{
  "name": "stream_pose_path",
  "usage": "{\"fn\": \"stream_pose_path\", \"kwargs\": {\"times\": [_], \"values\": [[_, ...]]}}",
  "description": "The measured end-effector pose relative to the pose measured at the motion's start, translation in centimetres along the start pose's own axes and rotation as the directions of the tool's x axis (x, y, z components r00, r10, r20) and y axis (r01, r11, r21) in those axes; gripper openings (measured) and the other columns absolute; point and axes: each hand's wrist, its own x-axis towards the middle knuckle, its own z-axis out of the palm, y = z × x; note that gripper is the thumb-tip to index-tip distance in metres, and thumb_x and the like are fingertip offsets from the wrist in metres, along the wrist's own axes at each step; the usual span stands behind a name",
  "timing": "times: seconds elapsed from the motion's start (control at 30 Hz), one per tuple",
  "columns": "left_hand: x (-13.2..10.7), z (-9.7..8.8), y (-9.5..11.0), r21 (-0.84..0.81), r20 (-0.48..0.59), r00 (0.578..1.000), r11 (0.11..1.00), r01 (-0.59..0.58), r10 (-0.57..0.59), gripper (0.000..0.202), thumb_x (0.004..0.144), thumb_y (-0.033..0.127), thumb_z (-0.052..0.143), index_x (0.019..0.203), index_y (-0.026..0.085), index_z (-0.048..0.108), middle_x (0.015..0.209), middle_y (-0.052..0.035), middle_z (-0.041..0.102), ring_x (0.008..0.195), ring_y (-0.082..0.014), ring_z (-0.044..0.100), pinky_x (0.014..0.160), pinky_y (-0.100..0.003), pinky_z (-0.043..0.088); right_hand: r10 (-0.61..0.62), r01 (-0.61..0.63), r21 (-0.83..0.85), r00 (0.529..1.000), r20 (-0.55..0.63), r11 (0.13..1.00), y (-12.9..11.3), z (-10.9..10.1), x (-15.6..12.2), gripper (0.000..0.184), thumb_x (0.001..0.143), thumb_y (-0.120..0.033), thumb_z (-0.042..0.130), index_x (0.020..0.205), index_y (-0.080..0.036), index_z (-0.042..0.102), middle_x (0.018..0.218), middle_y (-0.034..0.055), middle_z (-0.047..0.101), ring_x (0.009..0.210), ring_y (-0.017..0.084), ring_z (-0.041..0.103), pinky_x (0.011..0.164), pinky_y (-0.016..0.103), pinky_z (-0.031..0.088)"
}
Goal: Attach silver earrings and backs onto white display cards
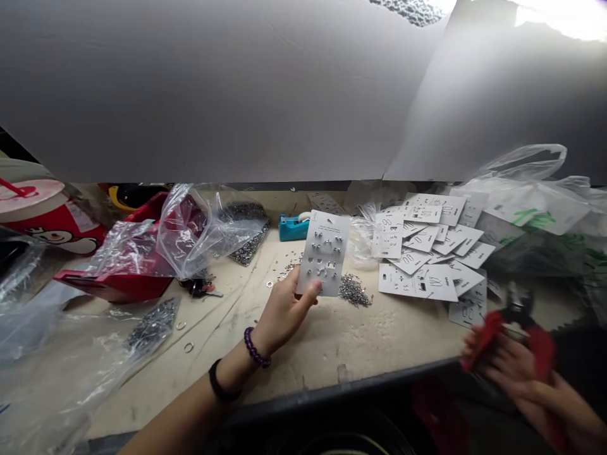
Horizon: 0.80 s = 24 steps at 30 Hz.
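Note:
My left hand (284,311) pinches the lower edge of a grey earring card (324,253) and holds it upright above the table, small metal pieces showing on its face. A purple bead bracelet and a black band sit on that wrist. My right hand (509,366) is at the lower right by the table's front edge, blurred by motion, closed around red-handled pliers (515,322). A small heap of metal rings (355,291) lies just right of the card. A pile of grey cards (429,253) covers the table further right.
A teal tape dispenser (293,226) stands behind the card. Clear plastic bags (203,224) and a red tray (121,278) sit at left, with a red-and-white cup (45,215) beyond. More plastic bags (535,202) lie at the right. A grey board (237,88) walls the back.

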Motion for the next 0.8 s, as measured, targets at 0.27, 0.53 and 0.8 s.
{"fn": "stream_pose_path", "kwargs": {"times": [0.27,0.53,0.8], "values": [[0.4,0.2,-0.7,0.302,-0.072,0.995,0.952,-0.046,0.071,0.029,0.085,0.040,0.039,0.067,0.018,0.045,0.055,0.0008,0.054,0.050,-0.0127,0.053,0.049,-0.022,0.038,-0.241,0.342,-0.450,0.933,0.267,0.825,-11.2,10.1,3.1,0.044,0.074,-0.028,0.049,0.117,-0.017,0.051,0.103,0.0105,0.063,0.089,0.026,0.061,0.069,0.038,0.052],[0.0,0.5,-0.7,0.381,-0.084,0.992,0.923,-0.055,0.093,0.029,0.085,0.041,0.038,0.068,0.018,0.045,0.057,-0.0007,0.055,0.052,-0.0141,0.054,0.051,-0.024,0.038,-0.166,0.307,-0.605,0.946,0.277,0.734,-10.5,11.4,4.3,0.047,0.068,-0.025,0.052,0.114,-0.017,0.053,0.096,0.0082,0.063,0.082,0.024,0.061,0.065,0.035,0.050],[-0.1,0.7,-0.3,0.226,-0.048,0.999,0.974,-0.011,0.022,0.029,0.085,0.042,0.040,0.072,0.017,0.048,0.059,0.0001,0.055,0.052,-0.0132,0.055,0.051,-0.023,0.041,-0.218,0.316,-0.601,0.948,0.233,0.734,-10.1,11.6,4.0,0.048,0.066,-0.026,0.052,0.113,-0.016,0.053,0.094,0.0086,0.063,0.078,0.023,0.061,0.063,0.033,0.049]]}}
